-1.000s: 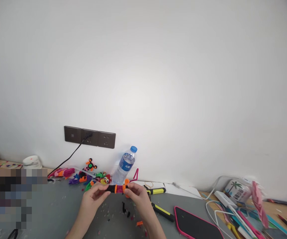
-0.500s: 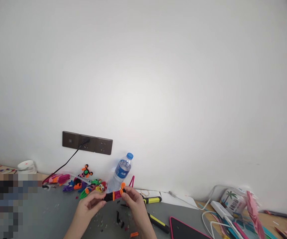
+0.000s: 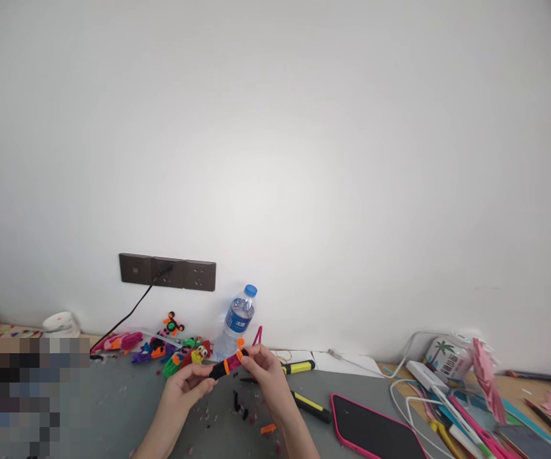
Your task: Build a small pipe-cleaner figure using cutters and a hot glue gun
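Between both hands is a small pipe-cleaner figure [image 3: 234, 363] in black, magenta and orange, with an orange curl on top of its right end. My left hand [image 3: 186, 387] pinches its black end between thumb and fingers. At the other end, my right hand [image 3: 264, 371] grips it with thumb and fingertips, hiding part of that end. The figure is held in the air over the grey mat [image 3: 117, 414], tilted up to the right. Below lie black scraps [image 3: 239, 406] and an orange piece [image 3: 268, 429].
Behind the hands stand a water bottle [image 3: 237, 322] and several fuzzy craft figures [image 3: 170, 347]. Yellow-and-black pliers or cutters [image 3: 311, 405] lie to the right, beside a pink-edged phone [image 3: 375, 428]. White cables [image 3: 402, 382], a palm-printed package [image 3: 447, 357] and pens clutter the right side.
Both hands have shifted slightly right with the figure, and its right end has tipped upward. The view has turned a little, bringing more of the phone into sight.
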Motion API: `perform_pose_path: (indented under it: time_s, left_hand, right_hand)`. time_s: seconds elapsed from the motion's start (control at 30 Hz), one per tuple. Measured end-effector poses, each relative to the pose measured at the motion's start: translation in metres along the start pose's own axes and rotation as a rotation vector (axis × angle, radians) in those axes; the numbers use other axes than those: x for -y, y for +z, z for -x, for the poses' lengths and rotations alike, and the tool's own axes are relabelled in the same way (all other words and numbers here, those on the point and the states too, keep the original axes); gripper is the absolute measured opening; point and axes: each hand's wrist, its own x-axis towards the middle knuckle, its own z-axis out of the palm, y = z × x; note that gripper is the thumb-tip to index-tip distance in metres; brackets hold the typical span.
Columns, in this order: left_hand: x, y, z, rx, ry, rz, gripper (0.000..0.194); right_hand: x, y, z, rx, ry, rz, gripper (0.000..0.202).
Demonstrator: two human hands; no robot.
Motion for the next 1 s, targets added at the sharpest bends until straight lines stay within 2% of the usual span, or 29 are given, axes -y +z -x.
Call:
perform_pose_path:
  time_s: [0.13,0.37,0.77,1.0]
  left_hand:
    - [-0.005,-0.0036,-0.0029,-0.075,0.006,-0.008,0.042]
    - [-0.0093,-0.0017,-0.0031,-0.11,0.009,0.0,0.044]
    - [-0.0031,-0.0057,-0.0073,-0.034,0.036,-0.033,0.04]
    - [-0.008,-0.0038,-0.0057,0.019,-0.001,-0.023,0.037]
  right_hand:
    - [-0.0024,0.0034,-0.0005,0.0,0.005,-0.008,0.037]
    - [-0.0057,0.0063,-0.0012,-0.032,-0.004,-0.033,0.039]
    - [-0.0044,0.003,0.0016,-0.027,0.006,-0.001,0.039]
    - [-0.0096,0.0021,0.0003,-0.003,0.0,-0.02,0.036]
